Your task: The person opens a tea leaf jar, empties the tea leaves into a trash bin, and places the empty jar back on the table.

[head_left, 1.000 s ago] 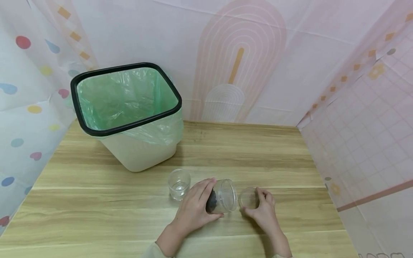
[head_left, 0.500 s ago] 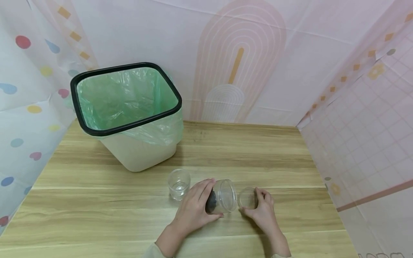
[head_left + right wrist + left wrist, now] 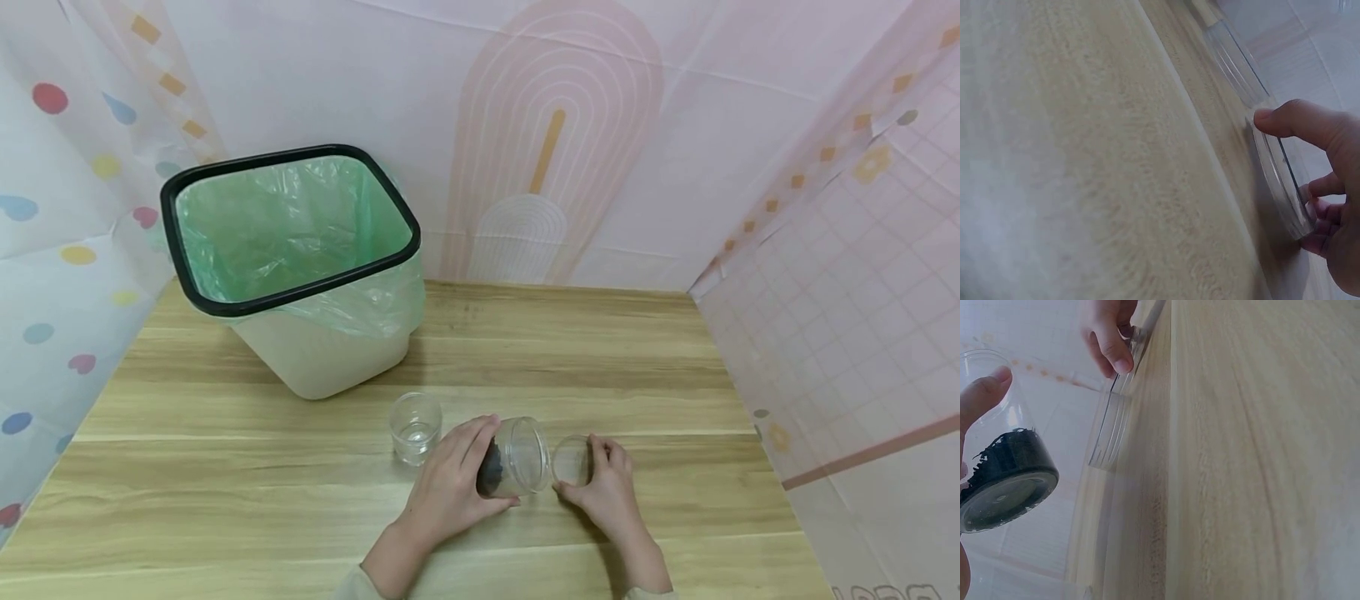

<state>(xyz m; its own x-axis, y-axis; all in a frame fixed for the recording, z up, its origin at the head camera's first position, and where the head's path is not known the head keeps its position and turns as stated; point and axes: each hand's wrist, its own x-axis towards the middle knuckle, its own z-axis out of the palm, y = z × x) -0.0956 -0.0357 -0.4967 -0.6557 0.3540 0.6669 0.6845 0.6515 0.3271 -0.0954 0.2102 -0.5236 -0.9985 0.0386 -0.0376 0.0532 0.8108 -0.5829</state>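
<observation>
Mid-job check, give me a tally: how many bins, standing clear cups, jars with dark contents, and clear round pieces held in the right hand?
Bin: 1
Standing clear cup: 1
Jar with dark contents, in the left hand: 1
Clear round piece, in the right hand: 1
Total: 4

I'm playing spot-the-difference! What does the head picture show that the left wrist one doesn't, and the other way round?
Only the head view shows the bin with its green liner. Only the left wrist view shows the round underside of the jar. Both show the jar's dark contents, the clear round piece, the left hand, the right hand and the wooden tabletop.
</observation>
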